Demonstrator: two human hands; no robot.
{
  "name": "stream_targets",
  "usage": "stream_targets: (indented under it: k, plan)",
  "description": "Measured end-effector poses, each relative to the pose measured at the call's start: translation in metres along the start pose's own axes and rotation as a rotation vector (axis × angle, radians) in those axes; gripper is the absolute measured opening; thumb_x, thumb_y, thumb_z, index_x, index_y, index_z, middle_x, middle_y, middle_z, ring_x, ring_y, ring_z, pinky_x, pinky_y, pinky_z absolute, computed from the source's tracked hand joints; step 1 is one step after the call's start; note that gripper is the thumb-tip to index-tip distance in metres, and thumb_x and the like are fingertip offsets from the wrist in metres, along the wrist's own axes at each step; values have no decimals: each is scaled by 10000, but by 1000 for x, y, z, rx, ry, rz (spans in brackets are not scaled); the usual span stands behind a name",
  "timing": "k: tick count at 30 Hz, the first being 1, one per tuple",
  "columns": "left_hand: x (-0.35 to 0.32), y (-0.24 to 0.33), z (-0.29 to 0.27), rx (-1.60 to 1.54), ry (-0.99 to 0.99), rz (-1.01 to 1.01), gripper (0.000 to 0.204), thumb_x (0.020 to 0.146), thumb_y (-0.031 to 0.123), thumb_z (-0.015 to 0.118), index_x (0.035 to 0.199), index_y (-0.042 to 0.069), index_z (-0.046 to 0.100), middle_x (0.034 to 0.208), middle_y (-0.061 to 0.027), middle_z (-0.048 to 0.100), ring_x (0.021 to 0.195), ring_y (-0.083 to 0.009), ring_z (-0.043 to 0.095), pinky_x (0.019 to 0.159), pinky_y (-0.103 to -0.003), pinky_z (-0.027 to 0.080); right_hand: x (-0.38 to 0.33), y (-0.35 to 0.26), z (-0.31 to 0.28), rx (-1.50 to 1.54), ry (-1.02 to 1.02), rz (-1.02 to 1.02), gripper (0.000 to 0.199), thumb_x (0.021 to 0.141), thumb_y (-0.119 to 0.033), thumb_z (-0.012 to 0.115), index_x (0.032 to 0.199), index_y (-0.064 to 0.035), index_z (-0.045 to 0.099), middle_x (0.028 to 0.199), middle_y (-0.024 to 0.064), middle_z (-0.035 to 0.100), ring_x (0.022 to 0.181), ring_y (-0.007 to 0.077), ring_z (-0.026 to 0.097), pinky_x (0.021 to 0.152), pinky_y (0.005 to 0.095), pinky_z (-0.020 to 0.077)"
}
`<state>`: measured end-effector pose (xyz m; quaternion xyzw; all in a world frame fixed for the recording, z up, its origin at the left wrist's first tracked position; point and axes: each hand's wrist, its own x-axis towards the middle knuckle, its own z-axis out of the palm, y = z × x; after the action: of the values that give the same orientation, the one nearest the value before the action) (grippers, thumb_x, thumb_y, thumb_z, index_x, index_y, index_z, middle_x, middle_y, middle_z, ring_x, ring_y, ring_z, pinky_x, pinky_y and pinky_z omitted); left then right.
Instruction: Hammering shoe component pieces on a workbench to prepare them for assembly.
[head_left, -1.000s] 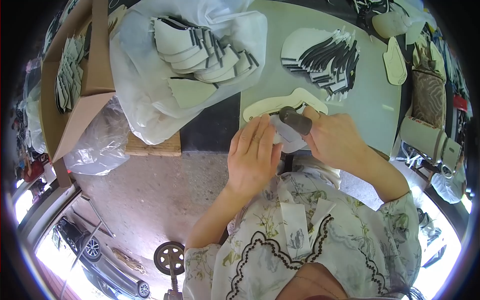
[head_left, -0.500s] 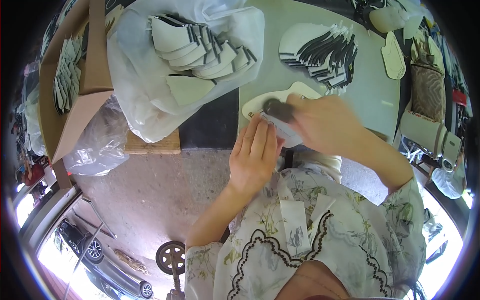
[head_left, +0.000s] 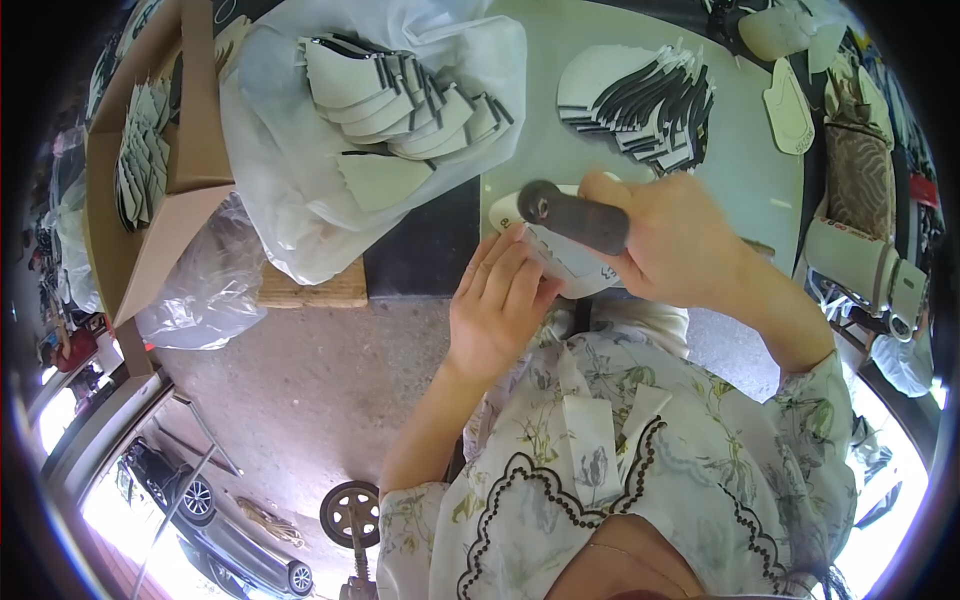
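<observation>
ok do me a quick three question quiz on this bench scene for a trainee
1. Which hand grips the dark tool?
2. True or false: the white plastic sheeting lies to the right of the black-and-white stack on the green tabletop.
3. Which is nearest the left hand: a) the cardboard box, b) the white piece by its fingers, c) the parked car?

Key: 1. The right hand. 2. False, it lies to the left. 3. b.
</observation>
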<state>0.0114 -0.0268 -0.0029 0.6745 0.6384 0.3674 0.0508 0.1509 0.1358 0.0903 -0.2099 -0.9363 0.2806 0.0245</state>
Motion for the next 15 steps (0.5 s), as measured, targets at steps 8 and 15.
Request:
stream_targets:
  k: [8,15]
  plan:
    - [45,-22,-18,-64,-55,9,249,729,29,717,962,31,633,888,-70,605,794,-237,614,675,-332,521,-15,23,30,738,-43,628,338,977,-272,522,878,43,595,620,172,592,582,371,599,551,443,473]
    - [55,-8,-9,389,-330,310,257,630,82,625,875,8,604,749,-57,503,684,-203,534,622,-315,480,-20,31,42,424,104,329,369,1006,-224,508,730,16,561,568,100,583,484,206,629,471,323,482]
